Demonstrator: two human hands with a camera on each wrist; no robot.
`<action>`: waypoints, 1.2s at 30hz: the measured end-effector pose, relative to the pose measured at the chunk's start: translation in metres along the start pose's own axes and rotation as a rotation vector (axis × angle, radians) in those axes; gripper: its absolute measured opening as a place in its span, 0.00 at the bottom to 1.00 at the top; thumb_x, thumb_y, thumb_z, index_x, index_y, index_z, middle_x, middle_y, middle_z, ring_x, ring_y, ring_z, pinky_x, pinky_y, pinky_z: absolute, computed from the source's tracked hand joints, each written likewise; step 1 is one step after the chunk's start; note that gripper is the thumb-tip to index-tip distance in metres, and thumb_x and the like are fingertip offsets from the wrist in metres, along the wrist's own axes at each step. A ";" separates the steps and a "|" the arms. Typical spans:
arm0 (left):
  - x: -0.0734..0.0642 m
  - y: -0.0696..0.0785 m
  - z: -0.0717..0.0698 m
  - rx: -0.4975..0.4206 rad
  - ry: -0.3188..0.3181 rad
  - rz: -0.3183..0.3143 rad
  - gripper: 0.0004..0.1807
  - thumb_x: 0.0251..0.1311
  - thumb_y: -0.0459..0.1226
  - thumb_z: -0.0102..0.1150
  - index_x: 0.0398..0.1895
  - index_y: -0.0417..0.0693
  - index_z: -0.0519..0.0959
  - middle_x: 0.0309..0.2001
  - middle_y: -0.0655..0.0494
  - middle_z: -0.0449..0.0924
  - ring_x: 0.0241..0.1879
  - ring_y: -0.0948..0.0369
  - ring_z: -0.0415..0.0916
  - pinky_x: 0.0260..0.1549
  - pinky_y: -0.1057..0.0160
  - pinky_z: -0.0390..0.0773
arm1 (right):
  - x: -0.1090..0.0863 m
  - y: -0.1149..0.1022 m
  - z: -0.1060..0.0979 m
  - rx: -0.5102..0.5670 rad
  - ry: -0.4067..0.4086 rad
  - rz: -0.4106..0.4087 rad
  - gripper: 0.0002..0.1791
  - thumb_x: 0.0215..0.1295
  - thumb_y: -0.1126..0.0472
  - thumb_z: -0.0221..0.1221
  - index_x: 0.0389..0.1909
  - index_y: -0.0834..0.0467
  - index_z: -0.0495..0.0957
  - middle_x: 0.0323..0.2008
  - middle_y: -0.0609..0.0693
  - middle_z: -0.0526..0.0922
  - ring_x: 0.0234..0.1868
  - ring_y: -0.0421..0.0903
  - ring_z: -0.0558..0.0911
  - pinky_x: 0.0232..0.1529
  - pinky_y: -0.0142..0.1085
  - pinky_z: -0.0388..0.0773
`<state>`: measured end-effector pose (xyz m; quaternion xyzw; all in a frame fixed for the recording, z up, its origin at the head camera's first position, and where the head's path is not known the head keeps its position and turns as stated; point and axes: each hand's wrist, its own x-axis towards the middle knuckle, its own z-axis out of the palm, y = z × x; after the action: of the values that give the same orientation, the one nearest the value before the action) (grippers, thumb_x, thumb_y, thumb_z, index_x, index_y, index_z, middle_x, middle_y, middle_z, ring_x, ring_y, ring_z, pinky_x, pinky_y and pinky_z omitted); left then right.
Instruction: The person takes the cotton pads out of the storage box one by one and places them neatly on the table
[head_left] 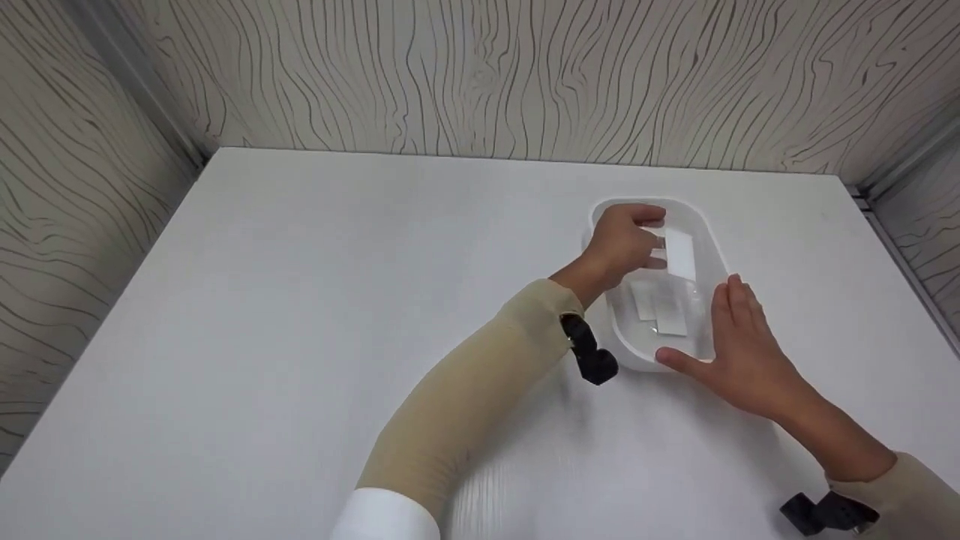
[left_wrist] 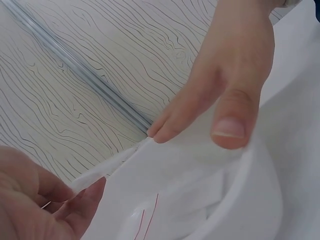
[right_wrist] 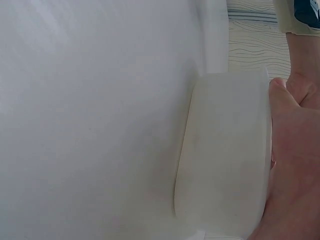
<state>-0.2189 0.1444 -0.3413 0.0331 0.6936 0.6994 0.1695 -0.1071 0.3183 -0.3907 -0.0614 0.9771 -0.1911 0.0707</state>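
Note:
A deep white plastic tub (head_left: 716,247) with rounded corners stands on the table. My left hand (head_left: 619,240) reaches into it from the left. It pinches a small flat white packet (head_left: 680,255) between thumb and fingers, inside the tub. In the left wrist view the curled fingers of my left hand (left_wrist: 45,200) hide most of the grip. Several flat white pieces (head_left: 670,311) lie on the tub's floor, below that hand. My right hand (head_left: 750,364) rests against the near right corner of the tub, thumb over the near rim and fingers straight along the right side.
The white table (head_left: 300,300) extends left of the tub to a wall panel (head_left: 450,82) with a wood-grain pattern at the back. Metal posts (head_left: 142,82) stand at the table's back corners. A black wrist camera (head_left: 592,356) hangs off my left sleeve, beside the tub.

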 end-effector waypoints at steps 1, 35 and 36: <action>-0.001 0.000 -0.002 -0.016 -0.011 0.008 0.25 0.62 0.17 0.54 0.62 0.38 0.79 0.54 0.52 0.82 0.40 0.62 0.81 0.36 0.67 0.87 | 0.000 0.000 0.000 0.001 0.002 -0.003 0.72 0.62 0.32 0.64 0.74 0.79 0.30 0.76 0.76 0.27 0.76 0.73 0.29 0.72 0.70 0.41; -0.015 0.008 -0.065 -0.101 -0.095 0.063 0.24 0.68 0.18 0.49 0.66 0.35 0.75 0.55 0.50 0.78 0.42 0.60 0.80 0.39 0.62 0.87 | -0.001 -0.002 0.000 0.004 -0.012 0.005 0.71 0.63 0.31 0.62 0.74 0.78 0.29 0.77 0.74 0.24 0.77 0.71 0.27 0.73 0.68 0.38; -0.016 0.008 -0.067 -0.096 -0.097 0.066 0.24 0.68 0.19 0.50 0.66 0.35 0.74 0.55 0.49 0.78 0.42 0.60 0.80 0.40 0.61 0.87 | -0.001 -0.002 0.000 0.003 -0.011 0.005 0.71 0.63 0.31 0.62 0.74 0.78 0.29 0.76 0.74 0.25 0.77 0.71 0.27 0.73 0.68 0.38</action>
<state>-0.2245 0.0760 -0.3332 0.0817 0.6489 0.7345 0.1812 -0.1063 0.3168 -0.3900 -0.0600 0.9765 -0.1922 0.0769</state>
